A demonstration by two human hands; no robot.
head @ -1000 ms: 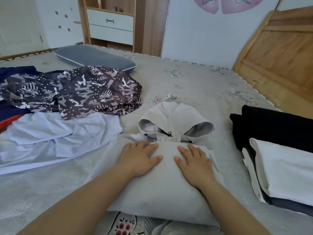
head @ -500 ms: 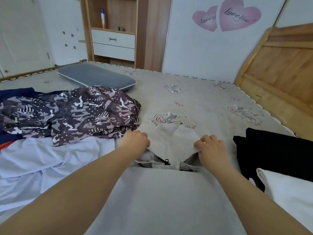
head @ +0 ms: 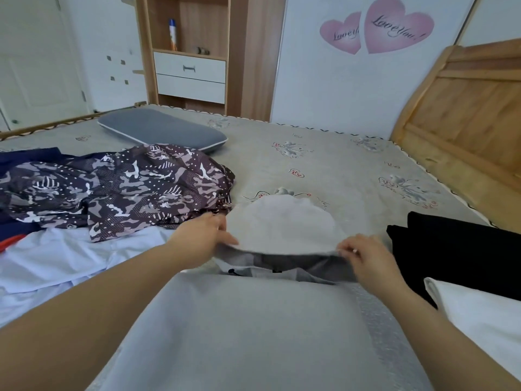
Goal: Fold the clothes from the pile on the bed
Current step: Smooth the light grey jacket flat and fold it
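A pale grey hooded jacket [head: 253, 328] lies folded on the bed right in front of me. Its hood [head: 282, 224] lies spread flat beyond the folded body, its rim lifted so the darker lining shows. My left hand [head: 205, 235] pinches the hood's rim on the left. On the right, the rim is pinched by my right hand [head: 363, 256]. To the left, the pile holds a brown camouflage garment [head: 118, 190], a light blue shirt [head: 56, 255] and a navy piece [head: 25, 158].
Folded black [head: 456, 249] and white [head: 485, 309] clothes are stacked at the right. A grey pillow [head: 160, 131] lies at the back left. The wooden headboard [head: 465, 119] stands on the right; a cabinet with drawers [head: 191, 71] is beyond the bed.
Both hands left the top of the folded jacket, reached forward to the hood and took its rim. The hood now lies flatter and the view has come closer.
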